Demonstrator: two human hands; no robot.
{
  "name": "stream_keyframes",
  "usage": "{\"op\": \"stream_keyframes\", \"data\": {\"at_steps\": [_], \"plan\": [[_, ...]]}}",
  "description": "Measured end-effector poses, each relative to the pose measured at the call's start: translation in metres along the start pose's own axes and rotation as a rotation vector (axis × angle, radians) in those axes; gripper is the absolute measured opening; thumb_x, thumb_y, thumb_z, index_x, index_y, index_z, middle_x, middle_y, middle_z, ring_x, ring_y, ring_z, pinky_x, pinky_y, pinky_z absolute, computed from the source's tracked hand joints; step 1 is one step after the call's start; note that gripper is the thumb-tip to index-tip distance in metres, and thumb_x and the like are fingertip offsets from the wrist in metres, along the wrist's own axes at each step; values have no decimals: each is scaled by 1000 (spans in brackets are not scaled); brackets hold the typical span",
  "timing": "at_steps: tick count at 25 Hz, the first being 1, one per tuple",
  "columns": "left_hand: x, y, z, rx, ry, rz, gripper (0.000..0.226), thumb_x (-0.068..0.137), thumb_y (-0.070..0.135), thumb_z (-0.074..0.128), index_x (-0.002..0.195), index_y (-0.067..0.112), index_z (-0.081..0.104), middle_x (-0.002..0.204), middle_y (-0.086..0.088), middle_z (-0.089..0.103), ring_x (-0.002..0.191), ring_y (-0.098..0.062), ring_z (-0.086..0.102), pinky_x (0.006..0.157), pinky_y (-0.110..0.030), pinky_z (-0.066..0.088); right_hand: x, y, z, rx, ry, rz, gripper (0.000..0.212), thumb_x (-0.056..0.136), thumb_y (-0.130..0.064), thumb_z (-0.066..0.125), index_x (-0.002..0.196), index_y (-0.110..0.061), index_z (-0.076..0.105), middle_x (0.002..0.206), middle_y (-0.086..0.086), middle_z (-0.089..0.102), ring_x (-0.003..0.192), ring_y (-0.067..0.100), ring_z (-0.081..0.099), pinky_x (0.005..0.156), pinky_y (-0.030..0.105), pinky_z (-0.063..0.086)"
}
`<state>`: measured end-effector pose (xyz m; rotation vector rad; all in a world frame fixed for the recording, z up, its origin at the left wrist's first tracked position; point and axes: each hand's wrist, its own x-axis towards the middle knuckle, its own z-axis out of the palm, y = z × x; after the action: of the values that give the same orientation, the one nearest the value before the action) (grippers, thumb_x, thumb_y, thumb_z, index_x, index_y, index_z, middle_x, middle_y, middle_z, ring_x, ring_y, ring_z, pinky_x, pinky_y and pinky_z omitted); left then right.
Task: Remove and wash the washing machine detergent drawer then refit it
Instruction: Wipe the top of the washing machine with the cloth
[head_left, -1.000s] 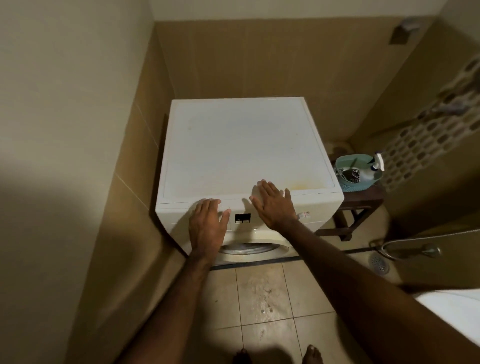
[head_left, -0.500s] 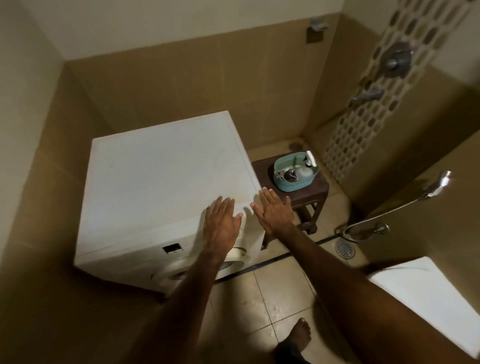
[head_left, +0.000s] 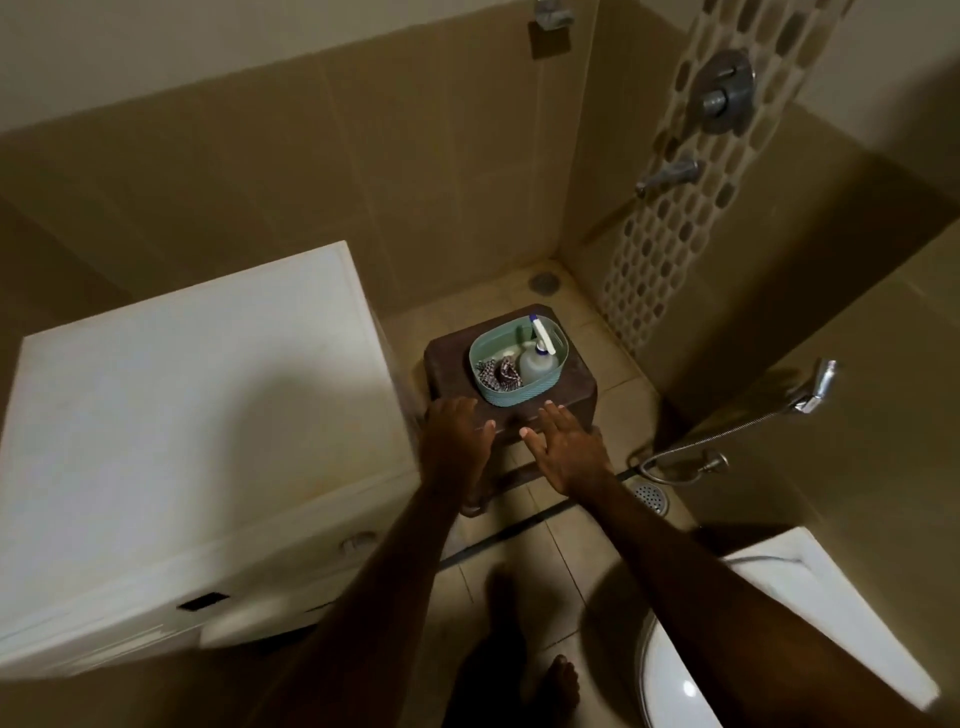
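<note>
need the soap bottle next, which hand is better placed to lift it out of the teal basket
Right, probably. The right hand is open just below the basket's right half, where the bottle stands. The left hand sits nearer the cloth side.

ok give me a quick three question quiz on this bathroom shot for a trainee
1. True or false: the teal basket sits on the washing machine.
2. Which hand is nearer the washing machine: left hand or right hand?
3. What stands in the basket beside the patterned cloth? A) pump bottle B) mug C) brush

Key: 1 false, it sits on the dark stool. 2 left hand. 3 A.
</note>
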<state>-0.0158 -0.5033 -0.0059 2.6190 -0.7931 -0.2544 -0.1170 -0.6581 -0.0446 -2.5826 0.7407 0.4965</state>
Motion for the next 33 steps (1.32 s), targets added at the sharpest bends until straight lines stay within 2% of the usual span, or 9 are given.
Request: {"op": "stream_keyframes", "data": {"at_steps": [6,9,13,16,22,25,29,31,33], "plan": [[98,17,61,11,-143,-132,43,99,40,64,130,10,62,130,-9,65,125,-25,54,97,-35,46,75,31,5,71,-40,45,67,110,-58,20,166,-21,20,175,-1,12,161,16,10,126,52,18],[146,15,91,5,-190,-207,55,96,49,65,135,10,61,136,-11,63,128,-27,51,98,-37,45,112,40,9,99,-20,33,66,110,-56,23,165,-19,26,174,1,19,160,18,16,127,50,22],[207,9,134,19,-249,-313,66,92,57,68,136,9,60,138,-14,62,131,-30,52,101,-41,48,148,55,18,172,103,-18,58,112,-47,36,161,-15,38,167,5,37,156,20,31,124,36,31],[238,7,161,50,-325,-370,71,90,63,68,134,8,61,136,-14,63,128,-30,57,100,-40,50,155,65,32,207,267,-68,49,108,-33,56,149,-6,54,154,14,54,143,29,52,110,43,51],[247,0,183,108,-366,-319,50,110,42,45,139,2,53,139,-18,58,126,-29,59,101,-36,49,156,75,50,218,266,-39,45,106,-32,60,145,-11,61,154,7,55,143,25,52,98,39,56],[243,3,164,-22,-315,-382,50,108,37,51,143,1,48,144,-21,53,130,-33,56,101,-39,50,151,66,44,278,257,-36,46,107,-35,58,147,-13,58,153,7,56,140,25,55,96,40,58],[218,0,120,-297,-152,-461,36,105,23,56,132,0,49,126,-28,65,116,-46,63,90,-49,52,139,47,18,436,192,43,46,110,-47,43,151,-27,52,154,0,55,140,18,53,108,35,47],[194,-9,96,-452,-103,-426,33,104,16,55,134,2,50,127,-27,65,114,-44,64,85,-44,53,122,32,2,620,153,101,42,110,-52,39,147,-38,52,148,-6,60,133,16,56,100,32,45],[168,-12,72,-646,-130,-406,37,104,9,51,140,6,49,136,-21,61,118,-37,62,81,-31,55,101,16,-12,821,140,144,40,109,-51,43,145,-38,54,144,-6,62,130,16,58,101,32,44]]}}
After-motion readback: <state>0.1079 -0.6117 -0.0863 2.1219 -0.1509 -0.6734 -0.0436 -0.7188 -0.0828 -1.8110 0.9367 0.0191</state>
